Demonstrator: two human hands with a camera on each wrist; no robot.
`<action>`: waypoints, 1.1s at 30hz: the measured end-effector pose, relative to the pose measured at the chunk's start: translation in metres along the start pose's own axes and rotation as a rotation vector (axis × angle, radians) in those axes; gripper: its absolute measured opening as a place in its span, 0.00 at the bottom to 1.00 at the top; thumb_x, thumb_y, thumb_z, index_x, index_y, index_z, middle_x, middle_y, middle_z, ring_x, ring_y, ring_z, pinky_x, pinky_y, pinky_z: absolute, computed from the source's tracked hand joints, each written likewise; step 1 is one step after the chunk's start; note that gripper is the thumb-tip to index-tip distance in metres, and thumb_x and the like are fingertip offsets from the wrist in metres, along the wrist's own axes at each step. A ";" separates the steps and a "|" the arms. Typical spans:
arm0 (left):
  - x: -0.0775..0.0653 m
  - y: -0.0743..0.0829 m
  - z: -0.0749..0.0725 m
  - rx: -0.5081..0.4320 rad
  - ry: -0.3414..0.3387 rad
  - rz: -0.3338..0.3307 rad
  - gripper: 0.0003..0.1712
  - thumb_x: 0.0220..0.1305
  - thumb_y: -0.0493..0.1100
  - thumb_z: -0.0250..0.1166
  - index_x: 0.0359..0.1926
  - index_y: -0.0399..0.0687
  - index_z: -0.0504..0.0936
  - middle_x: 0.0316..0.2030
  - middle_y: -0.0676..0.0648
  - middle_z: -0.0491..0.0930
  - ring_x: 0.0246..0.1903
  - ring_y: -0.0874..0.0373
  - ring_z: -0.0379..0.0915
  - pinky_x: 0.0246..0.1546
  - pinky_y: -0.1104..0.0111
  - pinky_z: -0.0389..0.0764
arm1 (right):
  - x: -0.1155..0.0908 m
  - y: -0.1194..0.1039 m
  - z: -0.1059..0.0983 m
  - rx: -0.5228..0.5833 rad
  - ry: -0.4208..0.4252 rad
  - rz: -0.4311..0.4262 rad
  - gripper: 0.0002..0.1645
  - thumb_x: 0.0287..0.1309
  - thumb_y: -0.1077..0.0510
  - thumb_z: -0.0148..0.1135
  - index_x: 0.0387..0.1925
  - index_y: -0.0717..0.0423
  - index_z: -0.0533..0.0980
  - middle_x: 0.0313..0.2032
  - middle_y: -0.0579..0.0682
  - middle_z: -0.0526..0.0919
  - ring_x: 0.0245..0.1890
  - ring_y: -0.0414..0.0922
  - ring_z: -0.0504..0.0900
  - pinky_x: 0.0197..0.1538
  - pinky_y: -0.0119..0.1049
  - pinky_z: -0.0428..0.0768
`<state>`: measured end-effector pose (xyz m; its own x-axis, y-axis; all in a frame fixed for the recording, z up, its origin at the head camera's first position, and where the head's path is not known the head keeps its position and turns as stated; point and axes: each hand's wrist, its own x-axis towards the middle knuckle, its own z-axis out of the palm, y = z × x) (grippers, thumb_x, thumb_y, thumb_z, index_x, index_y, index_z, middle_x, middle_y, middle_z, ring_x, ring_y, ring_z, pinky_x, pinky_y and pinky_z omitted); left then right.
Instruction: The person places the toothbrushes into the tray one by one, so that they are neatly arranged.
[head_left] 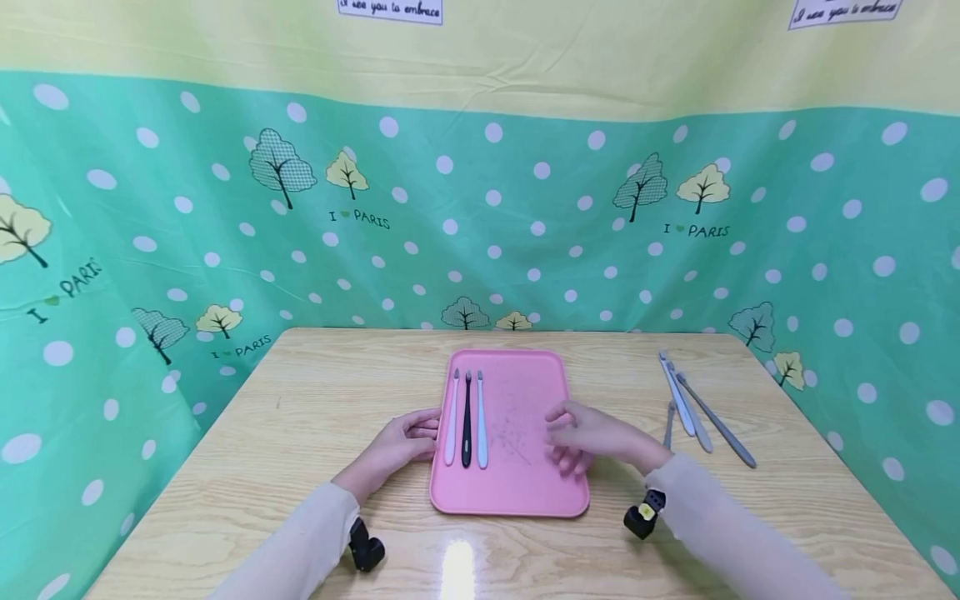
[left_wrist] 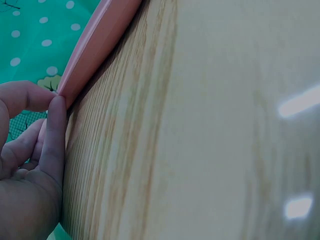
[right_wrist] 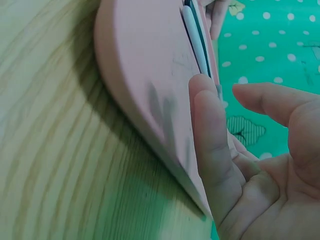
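A pink tray point(head_left: 517, 492) lies on the wooden table. Along its left side lie three slim pen-like tools with small tips: a pale pink one point(head_left: 452, 425), a black one point(head_left: 467, 421) and a white one point(head_left: 482, 425). At the tray's left edge is my left hand point(head_left: 401, 442); in the left wrist view its thumb and a finger pinch the rim point(left_wrist: 92, 55). Over the right edge hovers my right hand point(head_left: 592, 437), fingers loosely spread and apart from the tools. The right wrist view shows nothing between the thumb and fingers of that hand point(right_wrist: 250, 165).
To the right on the table point(head_left: 322, 383), several grey slim tools point(head_left: 716, 421) lie in a loose, partly overlapping group, near my right forearm. A shorter-looking grey one point(head_left: 669, 425) is partly hidden by that arm. Green dotted cloth point(head_left: 525, 250) hangs behind and beside the table.
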<state>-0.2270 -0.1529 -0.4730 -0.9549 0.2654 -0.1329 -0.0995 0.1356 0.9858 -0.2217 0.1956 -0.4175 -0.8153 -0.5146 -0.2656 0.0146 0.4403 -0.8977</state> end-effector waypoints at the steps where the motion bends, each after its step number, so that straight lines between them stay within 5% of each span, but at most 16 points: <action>1: 0.000 0.000 0.000 0.001 0.003 -0.002 0.36 0.59 0.28 0.64 0.70 0.34 0.67 0.54 0.38 0.76 0.49 0.51 0.77 0.49 0.62 0.86 | -0.002 0.002 -0.003 0.004 0.000 -0.001 0.32 0.70 0.57 0.57 0.65 0.72 0.59 0.35 0.60 0.84 0.30 0.52 0.86 0.30 0.41 0.89; 33: -0.001 0.002 0.001 0.030 0.020 -0.028 0.35 0.61 0.29 0.65 0.70 0.37 0.69 0.54 0.39 0.76 0.51 0.50 0.77 0.49 0.63 0.86 | -0.080 0.052 -0.069 -0.006 0.128 0.117 0.32 0.70 0.53 0.57 0.62 0.75 0.63 0.36 0.56 0.83 0.31 0.47 0.84 0.29 0.36 0.86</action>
<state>-0.2260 -0.1518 -0.4708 -0.9574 0.2420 -0.1578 -0.1180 0.1709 0.9782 -0.1955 0.3109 -0.4189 -0.8752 -0.3622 -0.3207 0.1103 0.4961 -0.8612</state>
